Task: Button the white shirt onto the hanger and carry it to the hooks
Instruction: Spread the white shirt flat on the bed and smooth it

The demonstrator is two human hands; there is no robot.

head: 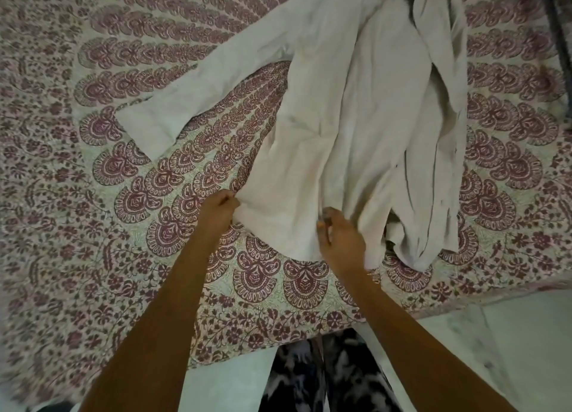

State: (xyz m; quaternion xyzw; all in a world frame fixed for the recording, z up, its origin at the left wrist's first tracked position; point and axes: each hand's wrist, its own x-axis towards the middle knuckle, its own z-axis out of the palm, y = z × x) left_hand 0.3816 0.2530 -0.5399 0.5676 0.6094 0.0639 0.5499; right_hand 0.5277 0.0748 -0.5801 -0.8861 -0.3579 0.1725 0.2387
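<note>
The white shirt (356,117) lay spread on a maroon-printed bedspread (123,195). Its body ran away from the fingers, and one sleeve (185,102) stretched out beyond them to the left. The left hand (218,209) had its fingers curled together, pinching the hem's left edge. The right hand (340,241), close beside it, had bent fingers clamped on the hem cloth, with bunched folds lying right of them. Pale floor (510,334) and black-and-white patterned trousers (325,380) showed nearer than the fingers.
</note>
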